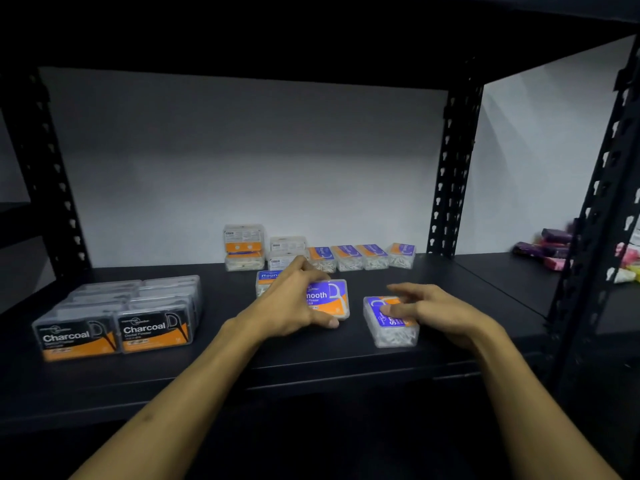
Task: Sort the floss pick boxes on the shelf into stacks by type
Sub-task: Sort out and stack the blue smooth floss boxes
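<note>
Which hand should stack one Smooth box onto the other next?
Probably left: the left hand already grips a Smooth box, thumb under its front edge. The right hand only rests open fingers on the other Smooth box.

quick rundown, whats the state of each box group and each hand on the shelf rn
left hand: grips Smooth box, flat on shelf
right hand: fingers rest on second Smooth box
Charcoal boxes: grouped at left
Round box: flat, partly hidden
back row boxes: lined up, unsorted
</note>
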A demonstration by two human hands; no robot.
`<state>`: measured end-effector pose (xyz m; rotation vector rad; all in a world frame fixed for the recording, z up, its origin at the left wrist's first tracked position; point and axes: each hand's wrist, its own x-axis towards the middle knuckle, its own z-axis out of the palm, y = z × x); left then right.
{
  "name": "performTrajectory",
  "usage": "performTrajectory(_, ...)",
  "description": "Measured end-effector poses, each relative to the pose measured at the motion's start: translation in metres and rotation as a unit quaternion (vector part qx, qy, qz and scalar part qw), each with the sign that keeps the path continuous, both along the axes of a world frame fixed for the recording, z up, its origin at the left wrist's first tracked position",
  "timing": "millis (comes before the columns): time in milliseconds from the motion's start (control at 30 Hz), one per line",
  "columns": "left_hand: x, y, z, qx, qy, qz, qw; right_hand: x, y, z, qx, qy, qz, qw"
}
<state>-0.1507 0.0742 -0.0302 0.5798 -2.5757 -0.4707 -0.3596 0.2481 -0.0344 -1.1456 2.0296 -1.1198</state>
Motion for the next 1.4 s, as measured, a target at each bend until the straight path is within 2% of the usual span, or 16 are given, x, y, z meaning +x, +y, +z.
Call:
performTrajectory(133,0.026,0.001,0.001,-0.003,0.008,0.005,1.0,0.009,-0.002,0.001,0.008,0.018,0.012,1.0)
performTrajectory(367,0.068,-0.005,-0.004,0.015,0.05,0.049,0.997,0.041,-0.008,0.005,-0.068,0.061,-0.034,0.995)
performTrajectory(567,0.079,-0.002,0.001,0.008,0.087,0.076,0.993,0.042,-0.016,0.005,-0.083,-0.056,-0.026,0.995)
performTrajectory(667,0.081,0.0,0.009,0.02,0.071,0.082,0.994,0.043,-0.015,0.005,-0.107,-0.118,0.022,0.987)
performTrajectory(767,0.083,-0.001,0.021,0.035,0.021,0.077,0.996,0.044,-0.016,0.005,-0.152,-0.147,0.026,0.977)
performTrajectory(933,0.084,-0.003,0.034,0.055,-0.017,0.065,0.996,0.053,-0.015,0.008,-0.18,-0.072,0.038,0.98)
performTrajectory(1233,0.088,-0.008,0.037,0.049,-0.019,0.062,0.997,0.052,-0.014,0.01,-0.112,0.084,0.09,0.986)
performTrajectory(1400,0.091,-0.012,0.039,0.061,-0.017,0.05,0.997,0.06,-0.028,-0.005,-0.122,0.114,0.121,0.978)
